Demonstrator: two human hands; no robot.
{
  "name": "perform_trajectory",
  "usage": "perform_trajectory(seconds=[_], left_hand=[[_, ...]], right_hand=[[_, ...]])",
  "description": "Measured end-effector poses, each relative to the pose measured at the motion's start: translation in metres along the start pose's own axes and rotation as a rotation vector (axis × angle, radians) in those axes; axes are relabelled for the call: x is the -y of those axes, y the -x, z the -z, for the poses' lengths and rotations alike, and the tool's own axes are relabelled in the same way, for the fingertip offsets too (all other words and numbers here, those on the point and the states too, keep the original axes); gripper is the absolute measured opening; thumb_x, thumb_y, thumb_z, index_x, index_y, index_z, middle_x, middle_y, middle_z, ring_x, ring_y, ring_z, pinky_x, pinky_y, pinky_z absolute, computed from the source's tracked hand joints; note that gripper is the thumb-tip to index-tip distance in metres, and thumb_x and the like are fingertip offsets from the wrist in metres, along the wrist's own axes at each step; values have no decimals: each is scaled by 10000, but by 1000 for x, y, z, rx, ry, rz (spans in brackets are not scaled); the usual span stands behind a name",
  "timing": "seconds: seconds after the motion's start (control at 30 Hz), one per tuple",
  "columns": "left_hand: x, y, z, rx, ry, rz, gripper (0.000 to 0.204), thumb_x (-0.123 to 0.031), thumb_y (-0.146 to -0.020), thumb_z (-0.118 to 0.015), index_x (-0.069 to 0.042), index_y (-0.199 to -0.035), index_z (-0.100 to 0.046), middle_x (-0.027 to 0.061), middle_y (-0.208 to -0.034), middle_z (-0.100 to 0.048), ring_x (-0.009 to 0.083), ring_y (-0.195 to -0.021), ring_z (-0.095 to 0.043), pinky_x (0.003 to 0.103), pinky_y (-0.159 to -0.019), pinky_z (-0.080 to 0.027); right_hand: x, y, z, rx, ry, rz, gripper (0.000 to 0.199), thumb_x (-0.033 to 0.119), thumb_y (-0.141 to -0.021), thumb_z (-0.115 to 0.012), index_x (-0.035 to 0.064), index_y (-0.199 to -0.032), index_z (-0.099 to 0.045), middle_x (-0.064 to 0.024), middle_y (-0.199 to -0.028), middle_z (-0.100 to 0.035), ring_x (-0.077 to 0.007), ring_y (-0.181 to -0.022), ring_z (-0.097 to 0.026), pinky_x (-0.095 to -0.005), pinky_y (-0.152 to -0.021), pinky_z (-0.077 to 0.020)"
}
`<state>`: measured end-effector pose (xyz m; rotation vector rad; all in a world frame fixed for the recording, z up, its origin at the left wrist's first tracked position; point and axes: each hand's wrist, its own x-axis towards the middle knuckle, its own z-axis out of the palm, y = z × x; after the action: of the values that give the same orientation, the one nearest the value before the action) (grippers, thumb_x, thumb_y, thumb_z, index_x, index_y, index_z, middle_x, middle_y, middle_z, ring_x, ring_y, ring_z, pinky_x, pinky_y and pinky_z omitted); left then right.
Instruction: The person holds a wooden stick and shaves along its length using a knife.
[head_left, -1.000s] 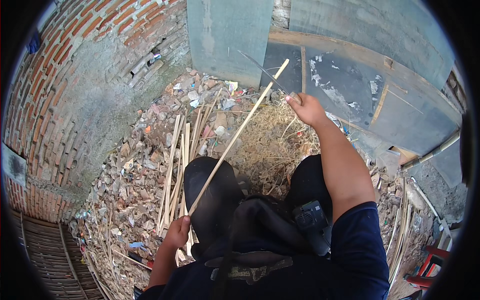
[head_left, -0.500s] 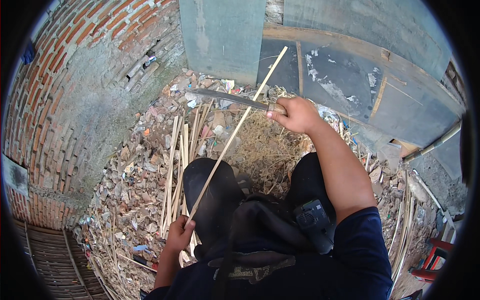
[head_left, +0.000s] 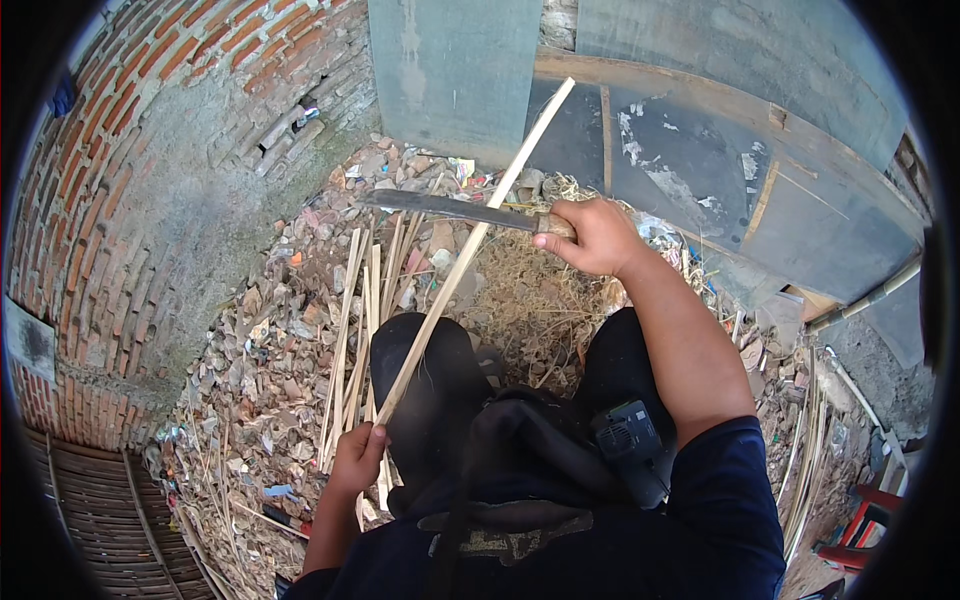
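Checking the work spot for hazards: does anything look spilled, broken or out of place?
Yes. Broken brick and tile rubble litters the ground with scraps beside the brick wall, and pale split bamboo strips lie loosely scattered across it.

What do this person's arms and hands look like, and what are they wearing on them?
Both hands are bare: no gloves, rings or watch visible on the left hand or right hand. The forearms are bare too. A dark navy short sleeve covers the right upper arm.

my right hand (head_left: 596, 236): dropped from the bamboo strip's (head_left: 470, 248) top end | now closed on a knife (head_left: 450, 208) handle, blade laid across the strip | left hand (head_left: 357, 459): slightly lower
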<state>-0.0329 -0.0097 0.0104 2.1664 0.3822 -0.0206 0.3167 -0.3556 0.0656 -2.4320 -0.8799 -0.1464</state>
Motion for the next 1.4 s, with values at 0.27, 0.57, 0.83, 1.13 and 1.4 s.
perform_trajectory(seconds=[0.27, 0.57, 0.83, 1.13, 1.4], left_hand=[[-31, -42, 10, 42, 319, 70, 421, -401, -1077, -484, -52, -873, -603, -38, -611, -475, 54, -546, -419, 233, -512, -344], [-75, -79, 24, 4, 509, -89, 437, -479, -1067, -451, -96, -887, -562, -19, -615, -426, 79, -474, -348, 247, -444, -287], [-102, -89, 22, 226, 755, -114, 433, -470, -1068, -440, -93, -882, -545, -4, -609, -387, 92, -469, -322, 245, -433, -286], [-124, -89, 9, 414, 875, -88, 435, -503, -1063, -442, -115, -897, -546, -32, -617, -365, 82, -497, -305, 248, -450, -260], [-129, -91, -2, 485, 856, -78, 461, -513, -1061, -412, -107, -878, -529, -20, -611, -374, 82, -472, -333, 233, -437, -293]], right_hand=[[13, 4, 0, -173, 155, 359, 537, 616, -828, -673, 84, -862, -616, -117, -675, -648, -364, -682, -644, -466, -713, -506], [14, 4, 3, -418, 176, 453, 494, 557, -765, -759, 88, -846, -627, -75, -633, -604, -302, -597, -609, -414, -681, -475], [16, 4, 2, -499, 129, 584, 505, 558, -757, -772, 83, -853, -632, -57, -660, -618, -260, -604, -625, -388, -668, -472], [33, 7, 5, -478, 68, 645, 513, 550, -735, -786, 79, -877, -639, -50, -729, -644, -252, -656, -647, -378, -679, -476], [29, 7, 7, -509, 68, 622, 514, 555, -736, -787, 78, -857, -636, -50, -701, -623, -256, -648, -640, -382, -680, -478]])
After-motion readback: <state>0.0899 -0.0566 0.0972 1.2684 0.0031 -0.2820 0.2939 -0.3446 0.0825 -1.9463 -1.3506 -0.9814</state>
